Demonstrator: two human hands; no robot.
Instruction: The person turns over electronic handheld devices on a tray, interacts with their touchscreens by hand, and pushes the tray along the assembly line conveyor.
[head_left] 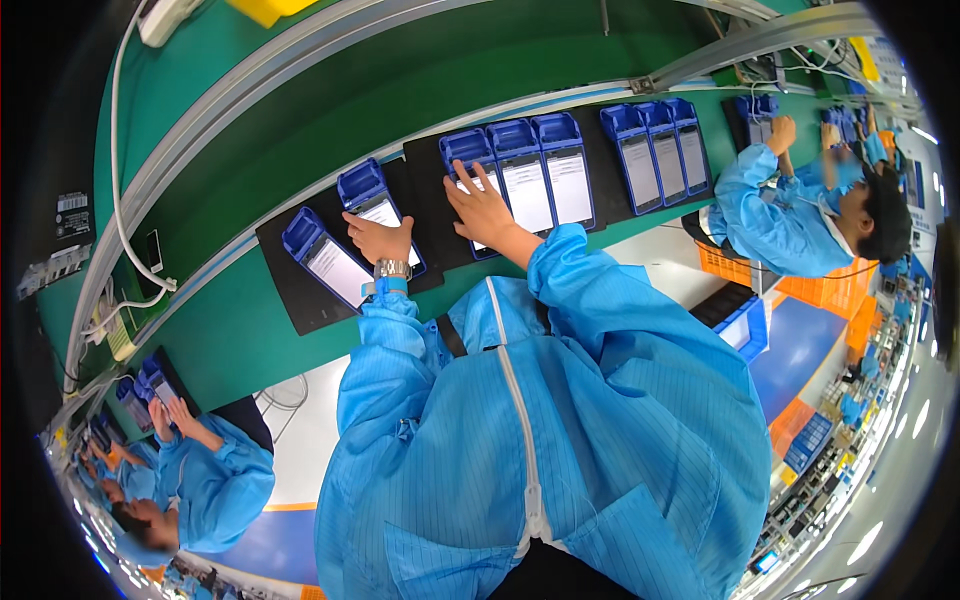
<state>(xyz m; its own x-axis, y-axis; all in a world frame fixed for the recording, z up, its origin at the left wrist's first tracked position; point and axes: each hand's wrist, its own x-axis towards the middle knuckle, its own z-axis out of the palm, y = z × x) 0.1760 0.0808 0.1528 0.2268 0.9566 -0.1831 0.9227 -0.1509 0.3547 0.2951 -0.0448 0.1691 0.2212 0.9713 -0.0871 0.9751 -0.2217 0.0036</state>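
The left grip is spread wide across the screen of one blue terminal, thumb toward its right side and fingers toward its left; whether it bears on the edges, I cannot tell. A metal watch circles that wrist. The right grip is also wide, fingers fanned on or just over the screen of another terminal, the leftmost of a middle trio.

All these terminals seem light enough for one hand, stiff throughout, with slick glass that could slide or scratch. The thick blue head probably makes the far end heavier, so the surest hold would be that head, or both long sides just below it, clear of the screen.

Just left of the left grip, a tilted terminal shares the left black mat, which reaches toward the near edge of the green tabletop. The middle trio lies on its own mat; farther right along the same edge is a second trio. Behind them a pale rail runs lengthwise. Past either end, co-workers in blue sleeves handle similar devices.
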